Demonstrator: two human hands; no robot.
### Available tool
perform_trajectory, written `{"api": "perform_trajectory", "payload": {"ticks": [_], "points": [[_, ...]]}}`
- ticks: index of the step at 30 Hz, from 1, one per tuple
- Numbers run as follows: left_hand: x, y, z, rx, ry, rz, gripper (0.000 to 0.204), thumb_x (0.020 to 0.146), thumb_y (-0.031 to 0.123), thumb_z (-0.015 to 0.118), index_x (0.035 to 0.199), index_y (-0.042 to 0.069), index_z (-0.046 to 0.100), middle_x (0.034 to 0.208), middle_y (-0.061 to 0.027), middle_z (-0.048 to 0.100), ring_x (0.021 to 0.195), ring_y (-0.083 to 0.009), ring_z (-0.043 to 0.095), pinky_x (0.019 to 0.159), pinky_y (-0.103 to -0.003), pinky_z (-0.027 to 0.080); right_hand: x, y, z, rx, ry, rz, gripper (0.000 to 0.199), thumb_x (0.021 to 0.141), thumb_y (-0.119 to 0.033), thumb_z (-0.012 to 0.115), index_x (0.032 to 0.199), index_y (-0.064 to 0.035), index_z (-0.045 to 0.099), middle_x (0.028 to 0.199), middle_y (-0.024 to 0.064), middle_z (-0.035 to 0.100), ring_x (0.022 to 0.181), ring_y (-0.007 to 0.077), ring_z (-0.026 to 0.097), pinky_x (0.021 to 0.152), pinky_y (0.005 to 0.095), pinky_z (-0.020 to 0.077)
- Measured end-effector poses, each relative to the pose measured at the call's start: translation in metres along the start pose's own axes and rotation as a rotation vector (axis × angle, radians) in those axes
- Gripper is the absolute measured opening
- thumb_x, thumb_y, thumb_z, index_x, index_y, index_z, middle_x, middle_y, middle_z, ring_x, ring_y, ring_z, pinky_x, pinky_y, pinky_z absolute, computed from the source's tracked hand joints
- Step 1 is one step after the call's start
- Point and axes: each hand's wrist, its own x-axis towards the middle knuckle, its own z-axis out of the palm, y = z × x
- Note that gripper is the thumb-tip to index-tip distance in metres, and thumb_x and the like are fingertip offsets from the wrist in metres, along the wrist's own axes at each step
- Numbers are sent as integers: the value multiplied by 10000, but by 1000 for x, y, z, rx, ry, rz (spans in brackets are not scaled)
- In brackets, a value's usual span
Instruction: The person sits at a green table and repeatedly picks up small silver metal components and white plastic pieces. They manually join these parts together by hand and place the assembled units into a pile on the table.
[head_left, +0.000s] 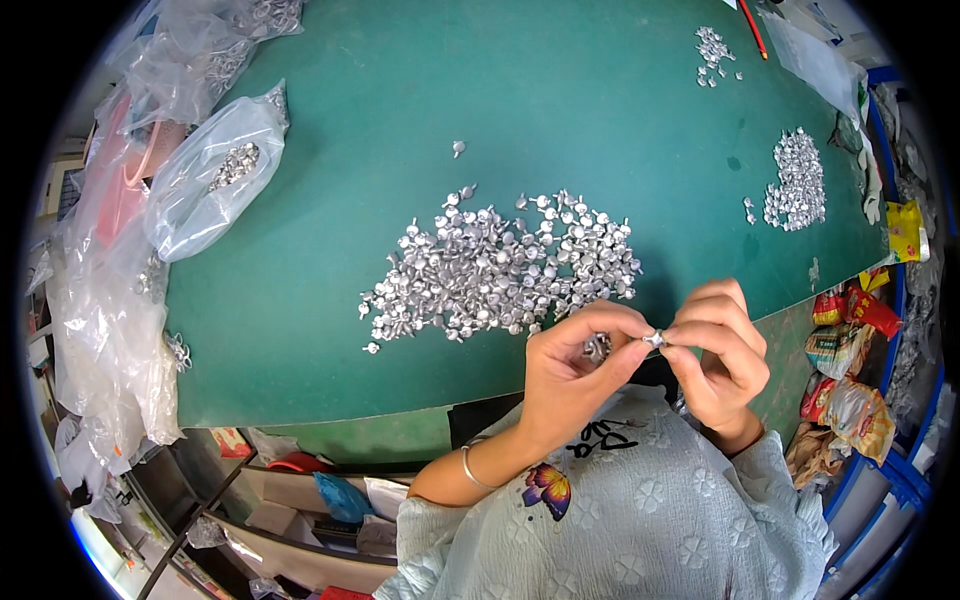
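Near the table's front edge, my left hand (572, 372) and my right hand (722, 358) meet fingertip to fingertip. Between them they pinch a small shiny silver metal piece (655, 340); its exact kind is too small to tell. More silver pieces (597, 347) show within the curl of my left fingers; whether they rest in the palm cannot be told. Just beyond my left hand spreads a large heap of small silver metal parts (500, 265), each with a round head and a short stem. One loose part (459, 148) lies apart beyond the heap.
Two smaller piles, one of silver pieces (797, 180) and another farther back (713, 50), lie on the right of the green table (400, 90). Clear plastic bags (215, 195) with metal parts crowd the left edge. A red pencil (753, 30) lies at the far right.
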Motion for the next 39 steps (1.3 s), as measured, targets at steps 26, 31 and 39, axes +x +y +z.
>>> {"api": "perform_trajectory", "payload": {"ticks": [26, 31, 39], "points": [[-2, 4, 0, -43, -17, -74, 96, 835, -37, 608, 925, -5, 619, 889, -14, 600, 740, -34, 486, 598, -170, 372, -3, -1, 2, 112, -4, 75, 191, 678, 34, 719, 842, 14, 623, 791, 109, 601, 703, 234, 539, 630, 327, 421], [-3, 0, 0, -17, 51, -225, 132, 847, -7, 614, 979, 3, 622, 849, 11, 582, 745, -27, 485, 607, -158, 372, -6, 11, 2, 183, -25, 216, 134, 696, 35, 696, 801, 8, 618, 776, 96, 611, 704, 221, 551, 667, 320, 433], [-9, -3, -10, -40, 194, -307, 150, 885, 75, 601, 1018, 9, 628, 820, 9, 572, 701, -6, 457, 569, -145, 338, -20, 96, -48, -765, 201, 322, 70, 727, -47, 697, 756, -50, 633, 724, 56, 568, 734, 217, 506, 706, 336, 364]]}}
